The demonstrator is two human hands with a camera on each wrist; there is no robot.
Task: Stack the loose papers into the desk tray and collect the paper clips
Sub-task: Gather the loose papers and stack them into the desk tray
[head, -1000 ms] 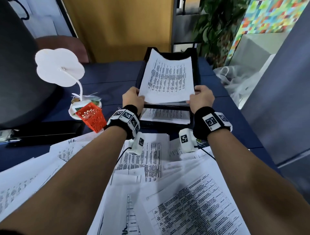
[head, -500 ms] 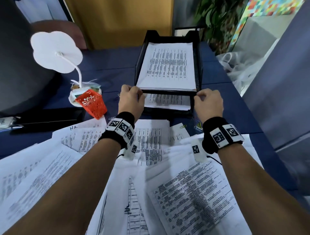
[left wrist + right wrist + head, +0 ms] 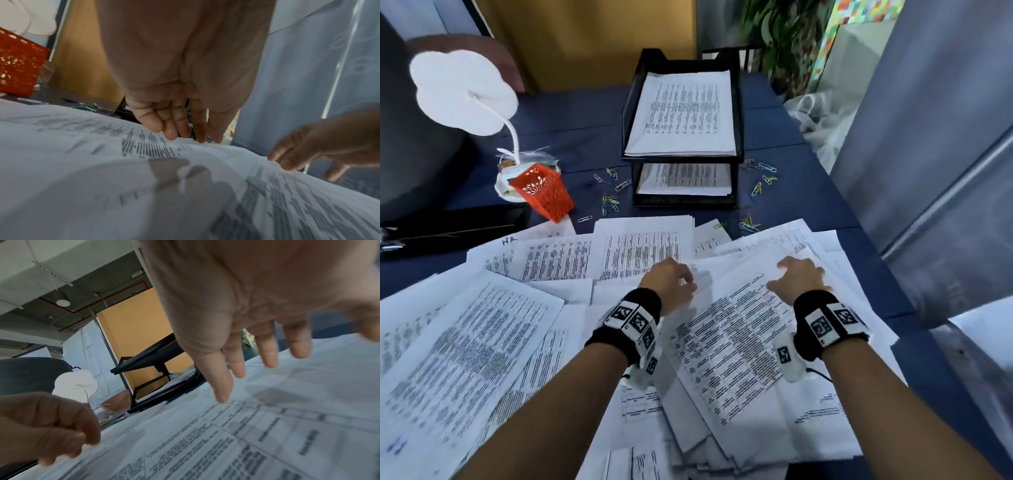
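Observation:
A black two-tier desk tray point(image 3: 738, 113) stands at the far middle of the desk, with a sheaf of printed sheets point(image 3: 683, 113) on its upper tier and more on the lower one. Loose printed papers point(image 3: 736, 346) cover the near half of the desk. Both hands hover low over this pile. My left hand point(image 3: 671, 284) has its fingers relaxed and pointing down at the sheets point(image 3: 144, 146). My right hand point(image 3: 796, 277) is spread above the top sheet point(image 3: 267, 426), holding nothing. Coloured paper clips point(image 3: 610, 202) lie scattered left and right point(image 3: 760, 181) of the tray.
An orange perforated cup point(image 3: 544, 192) stands tilted left of the tray, beside a white flower-shaped lamp point(image 3: 462, 92). A dark flat object point(image 3: 448, 226) lies at the left edge. A grey partition point(image 3: 928, 137) and a plastic bag point(image 3: 822, 116) border the desk's right side.
Both hands have let go of the sheaf, which now lies in the upper tier. They have drawn back from the tray's front to the loose pile near me.

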